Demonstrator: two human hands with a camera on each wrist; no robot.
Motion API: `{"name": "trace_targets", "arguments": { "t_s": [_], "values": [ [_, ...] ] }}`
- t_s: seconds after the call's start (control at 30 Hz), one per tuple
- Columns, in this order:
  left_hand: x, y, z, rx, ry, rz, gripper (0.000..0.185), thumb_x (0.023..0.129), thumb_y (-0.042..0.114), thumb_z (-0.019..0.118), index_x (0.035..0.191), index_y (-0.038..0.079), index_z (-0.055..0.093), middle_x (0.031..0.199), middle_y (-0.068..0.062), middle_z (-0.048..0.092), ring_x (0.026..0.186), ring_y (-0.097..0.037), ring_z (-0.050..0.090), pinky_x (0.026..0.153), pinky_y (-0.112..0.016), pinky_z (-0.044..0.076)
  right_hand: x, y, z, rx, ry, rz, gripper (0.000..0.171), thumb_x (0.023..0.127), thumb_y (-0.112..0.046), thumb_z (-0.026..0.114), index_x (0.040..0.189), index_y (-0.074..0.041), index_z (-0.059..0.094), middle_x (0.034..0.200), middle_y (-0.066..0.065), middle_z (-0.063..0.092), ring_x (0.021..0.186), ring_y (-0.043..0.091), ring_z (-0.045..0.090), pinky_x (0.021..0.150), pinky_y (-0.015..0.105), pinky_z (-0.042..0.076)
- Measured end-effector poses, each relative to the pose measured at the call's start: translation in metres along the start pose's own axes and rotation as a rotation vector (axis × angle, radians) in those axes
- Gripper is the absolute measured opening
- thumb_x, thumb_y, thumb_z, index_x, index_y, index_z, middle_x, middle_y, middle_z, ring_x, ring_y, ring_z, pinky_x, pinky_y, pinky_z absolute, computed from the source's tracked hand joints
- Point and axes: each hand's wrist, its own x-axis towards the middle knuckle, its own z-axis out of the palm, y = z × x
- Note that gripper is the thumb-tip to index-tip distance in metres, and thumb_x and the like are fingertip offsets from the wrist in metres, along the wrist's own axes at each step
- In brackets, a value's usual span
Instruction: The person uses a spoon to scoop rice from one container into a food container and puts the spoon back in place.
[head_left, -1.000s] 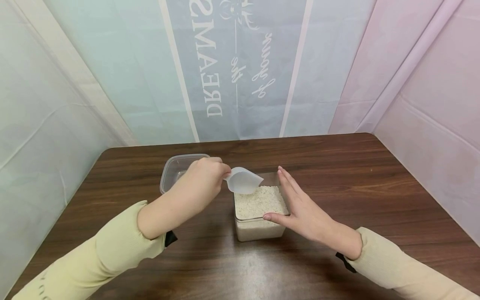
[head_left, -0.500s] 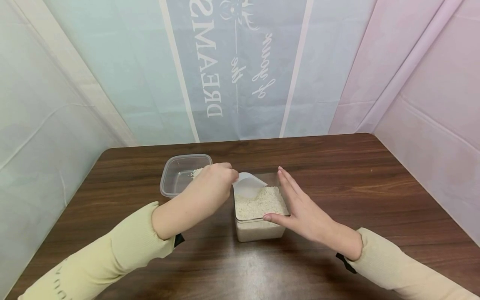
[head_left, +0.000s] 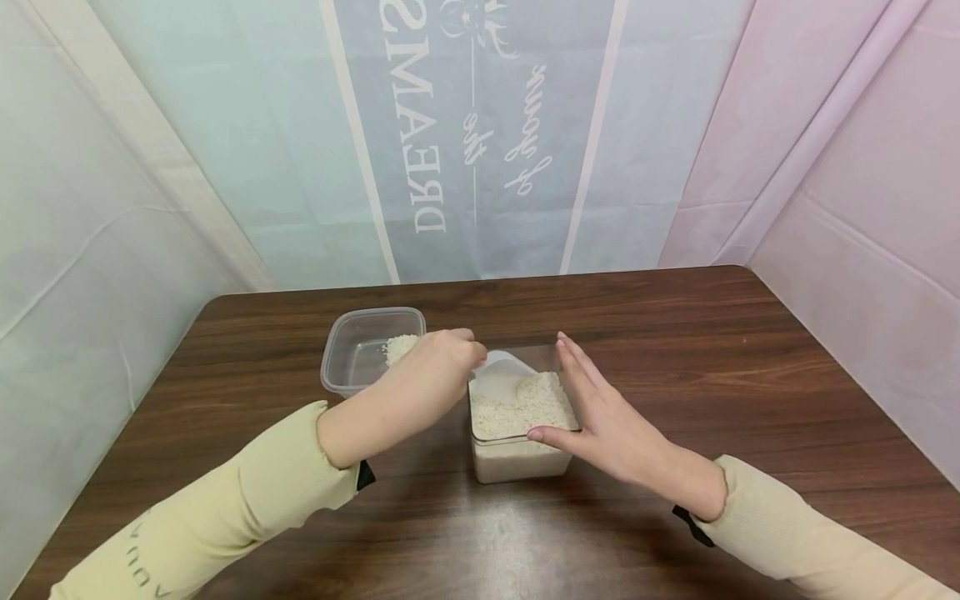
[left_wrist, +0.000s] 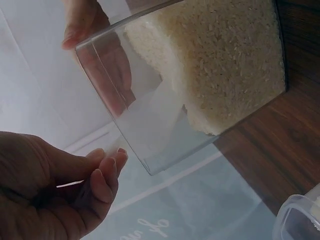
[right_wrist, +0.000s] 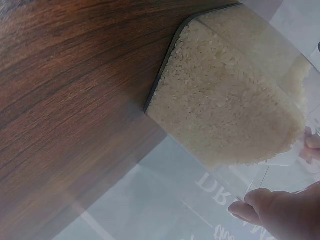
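A clear square container (head_left: 517,458) full of white rice (head_left: 525,404) stands on the brown table (head_left: 675,350). My left hand (head_left: 431,371) grips the handle of a white scoop (head_left: 501,379), whose bowl is dug into the rice at the container's far left corner. My right hand (head_left: 600,421) rests flat against the container's right side, fingers straight, thumb on the near rim. In the left wrist view the left hand (left_wrist: 75,192) is curled beside the container wall (left_wrist: 150,125). The right wrist view shows the container (right_wrist: 225,110) close up.
A shallow clear tub (head_left: 360,350) with a small heap of rice (head_left: 400,346) sits to the left of the container, behind my left hand. Pastel cloth walls (head_left: 480,142) close in the table's far and side edges.
My left hand has lowered the scoop from above the container down into the rice. The heap in the tub has come into sight. My right hand has stayed put.
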Motion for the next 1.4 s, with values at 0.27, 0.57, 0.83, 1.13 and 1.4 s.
{"name": "trace_targets", "arguments": {
  "t_s": [0.27, 0.57, 0.83, 1.13, 1.4],
  "values": [
    [0.004, -0.004, 0.001, -0.046, -0.046, -0.022, 0.028, 0.076, -0.014, 0.053, 0.058, 0.008, 0.054, 0.058, 0.001, 0.045, 0.055, -0.009, 0.037, 0.05, -0.024, 0.035, 0.0, 0.0, -0.001, -0.001, -0.003, 0.004, 0.101, 0.079, -0.052, 0.063, 0.145, -0.001, 0.006, 0.152, 0.007, 0.003, 0.137, 0.025, 0.012, 0.103, 0.048, 0.026],
    [0.007, -0.008, -0.003, -0.132, -0.146, -0.039, 0.023, 0.083, -0.005, 0.058, 0.063, 0.007, 0.059, 0.062, 0.003, 0.05, 0.059, -0.01, 0.041, 0.055, -0.022, 0.039, 0.0, -0.001, 0.0, -0.003, -0.005, 0.011, 0.1, 0.08, -0.052, 0.062, 0.145, -0.001, 0.006, 0.152, 0.007, 0.004, 0.136, 0.026, 0.015, 0.103, 0.048, 0.027],
    [0.007, -0.009, -0.008, -0.193, -0.217, -0.055, 0.013, 0.085, -0.001, 0.058, 0.08, 0.004, 0.069, 0.073, 0.0, 0.064, 0.068, -0.011, 0.055, 0.065, -0.024, 0.047, 0.0, 0.001, 0.001, 0.004, -0.021, 0.016, 0.098, 0.081, -0.052, 0.06, 0.145, -0.002, 0.005, 0.152, 0.006, 0.003, 0.136, 0.027, 0.015, 0.102, 0.049, 0.028],
    [0.01, -0.006, -0.012, -0.215, -0.281, -0.093, 0.011, 0.086, 0.003, 0.059, 0.085, 0.005, 0.071, 0.078, 0.0, 0.066, 0.072, -0.011, 0.058, 0.068, -0.025, 0.048, 0.0, 0.001, 0.001, 0.005, -0.014, 0.012, 0.099, 0.081, -0.051, 0.061, 0.145, -0.003, 0.004, 0.152, 0.007, 0.003, 0.136, 0.028, 0.018, 0.101, 0.049, 0.029],
    [0.015, 0.001, -0.007, -0.212, -0.302, -0.127, 0.014, 0.086, 0.002, 0.058, 0.082, 0.006, 0.07, 0.075, 0.001, 0.064, 0.069, -0.011, 0.055, 0.065, -0.025, 0.046, 0.0, 0.001, 0.001, 0.012, -0.013, 0.016, 0.099, 0.081, -0.051, 0.062, 0.145, -0.004, 0.004, 0.152, 0.006, 0.003, 0.135, 0.029, 0.018, 0.101, 0.05, 0.03]
  ]
}}
